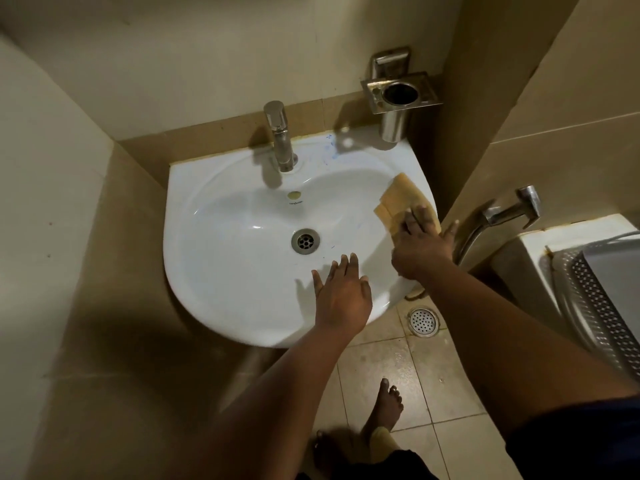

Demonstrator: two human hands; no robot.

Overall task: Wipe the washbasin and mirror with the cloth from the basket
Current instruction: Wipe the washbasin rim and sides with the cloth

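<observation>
Two hands: right presses cloth on washbasin; left fingers spread.

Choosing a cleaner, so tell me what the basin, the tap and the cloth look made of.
Washbasin: probably glazed ceramic, white and glossy with sharp highlights.
Tap: metal, likely chromed or polished steel, silvery and reflective.
Cloth: soft tan fabric, matte and folded in layers under the right hand; the weave is too small to tell.

Both hands flat, fingers spread
</observation>
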